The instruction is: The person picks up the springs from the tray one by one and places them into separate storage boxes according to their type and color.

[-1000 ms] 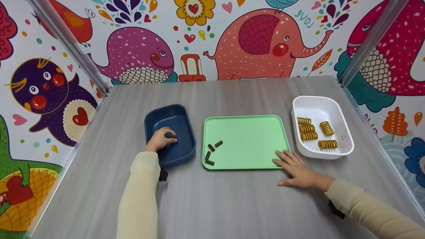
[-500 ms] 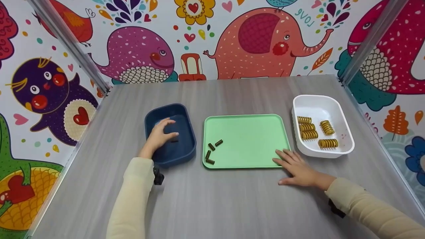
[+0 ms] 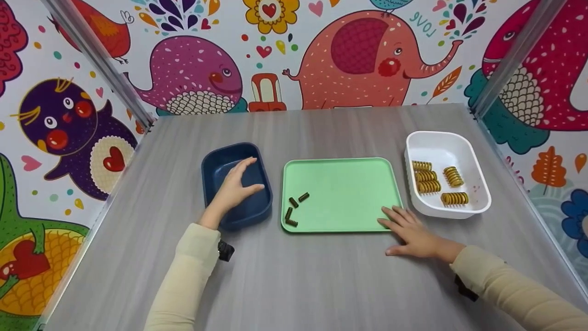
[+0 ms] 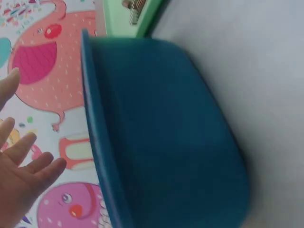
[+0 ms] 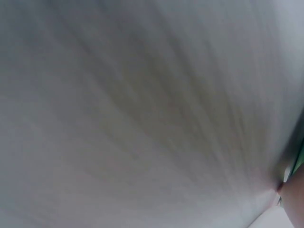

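Above the dark blue bin (image 3: 236, 220) my left hand (image 3: 234, 186) hovers, fingers spread and thumb apart, with nothing seen in its grasp. In the left wrist view, its fingers (image 4: 35, 166) are raised beyond the bin's wall (image 4: 166, 133). My right hand (image 3: 411, 232) lies flat, its fingertips on the lower right corner of the green tray (image 3: 344, 193). Several small dark springs (image 3: 292, 210) lie at the tray's left side. Part of the bin's floor is hidden behind my left hand.
A white bin (image 3: 459, 214) with several larger yellow-brown springs (image 3: 455, 198) stands right of the tray. All of it rests on a grey wood-grain table (image 3: 298, 280). Metal posts (image 3: 519, 55) and printed wall panels (image 3: 275, 46) bound the table.
My left hand has risen out of the blue bin and spread its fingers, moving slightly right. A small dark piece showed in the bin half a second ago. My right hand has stayed put.
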A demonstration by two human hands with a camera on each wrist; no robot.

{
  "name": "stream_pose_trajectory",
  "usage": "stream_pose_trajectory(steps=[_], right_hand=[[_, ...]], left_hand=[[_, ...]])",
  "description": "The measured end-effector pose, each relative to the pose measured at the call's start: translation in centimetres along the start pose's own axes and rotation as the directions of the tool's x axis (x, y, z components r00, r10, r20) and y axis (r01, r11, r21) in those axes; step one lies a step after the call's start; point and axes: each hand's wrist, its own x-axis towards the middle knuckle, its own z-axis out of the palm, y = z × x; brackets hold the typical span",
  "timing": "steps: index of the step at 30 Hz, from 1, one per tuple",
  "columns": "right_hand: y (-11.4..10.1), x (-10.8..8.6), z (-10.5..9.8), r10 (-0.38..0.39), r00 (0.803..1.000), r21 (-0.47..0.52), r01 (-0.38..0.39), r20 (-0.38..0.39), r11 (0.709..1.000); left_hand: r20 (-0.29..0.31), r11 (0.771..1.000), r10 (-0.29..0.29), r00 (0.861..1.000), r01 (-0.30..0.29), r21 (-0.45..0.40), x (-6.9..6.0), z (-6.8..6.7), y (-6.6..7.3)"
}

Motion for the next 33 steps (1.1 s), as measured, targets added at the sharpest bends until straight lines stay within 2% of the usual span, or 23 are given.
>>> stream_pose_trajectory(steps=[9, 19, 26, 33], right_hand=[[0.1, 0.0, 0.0, -0.006, 1.000, -0.005, 0.006, -0.004, 1.000], [0.0, 0.0, -0.1, -0.010, 1.000, -0.013, 0.010, -0.004, 1.000], [0.0, 0.0, 0.0, -0.010, 1.000, -0.016, 0.010, -0.005, 1.000], [0.1, 0.0, 0.1, -0.004, 1.000, -0.013, 0.004, -0.006, 1.000]], left_hand=[[0.026, 0.999, 0.048, 0.998, -0.048, -0.004, -0.1, 2.0, 1.7], [0.073, 0.993, 0.113, 0.991, -0.110, -0.033, 0.5, 4.5, 3.4], [0.127, 0.989, 0.145, 0.981, -0.141, -0.033, 1.1, 6.4, 3.8], [0.194, 0.991, 0.133, 0.972, -0.134, -0.008, 1.8, 8.1, 3.5]])
